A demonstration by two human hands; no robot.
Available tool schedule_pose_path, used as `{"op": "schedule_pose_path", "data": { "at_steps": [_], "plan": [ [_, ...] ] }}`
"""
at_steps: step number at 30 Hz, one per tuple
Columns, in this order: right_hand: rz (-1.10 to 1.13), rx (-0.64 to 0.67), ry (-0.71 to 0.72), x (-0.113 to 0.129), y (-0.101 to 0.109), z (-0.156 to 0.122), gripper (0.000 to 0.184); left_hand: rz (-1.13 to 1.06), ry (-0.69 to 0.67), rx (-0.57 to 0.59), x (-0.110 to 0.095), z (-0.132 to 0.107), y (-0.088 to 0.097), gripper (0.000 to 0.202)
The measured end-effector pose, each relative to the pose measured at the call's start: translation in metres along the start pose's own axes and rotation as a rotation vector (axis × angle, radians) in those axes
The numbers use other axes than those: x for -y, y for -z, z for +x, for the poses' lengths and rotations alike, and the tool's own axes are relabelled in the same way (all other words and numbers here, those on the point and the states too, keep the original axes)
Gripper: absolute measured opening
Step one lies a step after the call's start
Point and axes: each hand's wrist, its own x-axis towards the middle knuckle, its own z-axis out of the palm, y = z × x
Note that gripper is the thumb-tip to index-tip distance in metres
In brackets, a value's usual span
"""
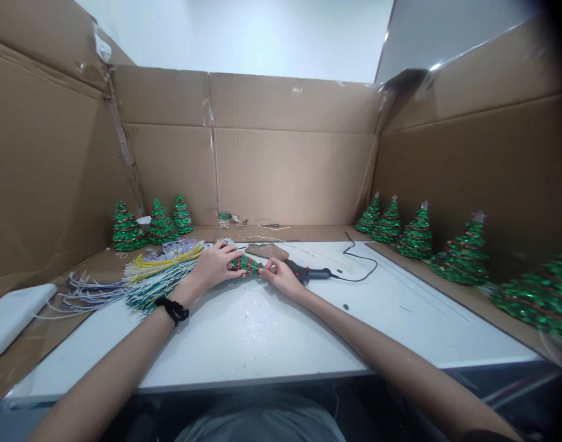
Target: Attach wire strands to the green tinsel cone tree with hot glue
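A small green tinsel Christmas tree (244, 264) with red trim lies on its side on the white table (271, 331). My left hand (216, 265) is closed around its wide base end. My right hand (281, 276) pinches its narrow tip with closed fingers. A black hair tie sits on my left wrist (172, 309). A black glue gun (308, 272) lies just behind my right hand, its cord (361, 264) looping off to the right.
A bundle of white, yellow and green wires (147, 276) lies left of my left hand. Three finished trees (152, 224) stand back left; several more (419, 236) line the right cardboard wall. A white tray (11, 316) lies far left. Glitter (257, 319) speckles the table.
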Motion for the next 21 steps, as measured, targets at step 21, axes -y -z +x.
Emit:
{"op": "schedule_pose_path", "data": {
  "at_steps": [21],
  "plan": [
    [-0.386,-0.037,0.198,0.001,-0.001,-0.007,0.009,-0.01,0.038,-0.009,-0.002,0.001,0.0,0.042]
  ]
}}
